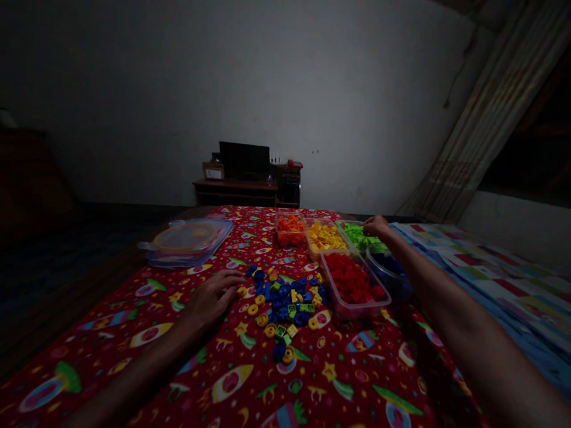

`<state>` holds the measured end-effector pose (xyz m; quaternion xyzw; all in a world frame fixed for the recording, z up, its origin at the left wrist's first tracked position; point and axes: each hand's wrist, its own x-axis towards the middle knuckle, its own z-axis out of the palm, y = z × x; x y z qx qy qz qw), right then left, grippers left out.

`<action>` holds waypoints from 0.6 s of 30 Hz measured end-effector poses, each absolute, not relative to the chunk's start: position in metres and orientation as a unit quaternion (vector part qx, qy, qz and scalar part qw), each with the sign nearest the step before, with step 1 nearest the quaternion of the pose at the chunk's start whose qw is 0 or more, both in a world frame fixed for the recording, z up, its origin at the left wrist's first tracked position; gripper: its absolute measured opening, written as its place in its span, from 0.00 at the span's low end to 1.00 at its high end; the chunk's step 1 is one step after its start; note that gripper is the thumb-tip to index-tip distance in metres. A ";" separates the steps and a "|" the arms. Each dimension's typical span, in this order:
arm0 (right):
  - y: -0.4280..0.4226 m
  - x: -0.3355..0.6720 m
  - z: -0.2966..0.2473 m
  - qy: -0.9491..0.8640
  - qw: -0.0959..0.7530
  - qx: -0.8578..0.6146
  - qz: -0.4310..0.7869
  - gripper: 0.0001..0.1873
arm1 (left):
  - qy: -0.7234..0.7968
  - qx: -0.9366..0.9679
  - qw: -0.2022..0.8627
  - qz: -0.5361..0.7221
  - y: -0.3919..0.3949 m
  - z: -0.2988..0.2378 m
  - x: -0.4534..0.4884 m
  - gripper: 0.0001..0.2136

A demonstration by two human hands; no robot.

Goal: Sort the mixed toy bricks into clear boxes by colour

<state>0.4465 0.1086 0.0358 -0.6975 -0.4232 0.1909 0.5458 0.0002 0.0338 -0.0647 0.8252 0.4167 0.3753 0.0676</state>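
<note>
Four tubs are packed by colour, the orange tub (290, 230), yellow tub (325, 236), green tub (355, 236) and red tub (350, 280), with a blue bowl (388, 270) alongside, but a loose heap (283, 303) of blocks lies out on the red cloth (232, 386). Left hand (212, 299) rests loosely spread at the heap's edge, seemingly empty; right hand (376, 226) reaches the green tub, fingers curled, any pinch too dim to make out.

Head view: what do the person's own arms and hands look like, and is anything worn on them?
The left hand and right hand are bare, without gloves. The left forearm and right forearm show no sleeves, cables or markings. The light is dim, so small jewellery can't be ruled out.
</note>
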 end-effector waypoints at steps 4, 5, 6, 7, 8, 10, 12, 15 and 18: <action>0.118 0.453 0.034 -0.416 0.524 -0.713 0.210 0.05 | 0.414 0.829 0.063 0.372 0.033 -0.068 0.000 0.12; 0.118 0.453 0.036 -0.417 0.533 -0.705 0.212 0.06 | 0.417 0.830 0.063 0.366 0.032 -0.067 0.001 0.13; 0.117 0.451 0.039 -0.418 0.541 -0.697 0.217 0.07 | 0.421 0.830 0.063 0.360 0.031 -0.066 0.002 0.13; 0.115 0.450 0.042 -0.420 0.548 -0.688 0.223 0.08 | 0.426 0.831 0.064 0.352 0.029 -0.065 0.003 0.13; 0.112 0.448 0.046 -0.422 0.554 -0.679 0.230 0.09 | 0.429 0.832 0.065 0.346 0.028 -0.063 0.005 0.13; 0.103 0.442 0.054 -0.431 0.559 -0.667 0.238 0.10 | 0.427 0.837 0.068 0.337 0.024 -0.059 0.008 0.14; 0.090 0.434 0.061 -0.448 0.559 -0.653 0.245 0.09 | 0.416 0.844 0.068 0.333 0.021 -0.056 0.012 0.14; 0.064 0.413 0.067 -0.490 0.565 -0.603 0.276 0.05 | 0.391 0.855 0.068 0.333 0.019 -0.055 0.017 0.14; 0.033 0.382 0.067 -0.541 0.559 -0.540 0.322 0.02 | 0.351 0.869 0.072 0.342 0.019 -0.056 0.024 0.13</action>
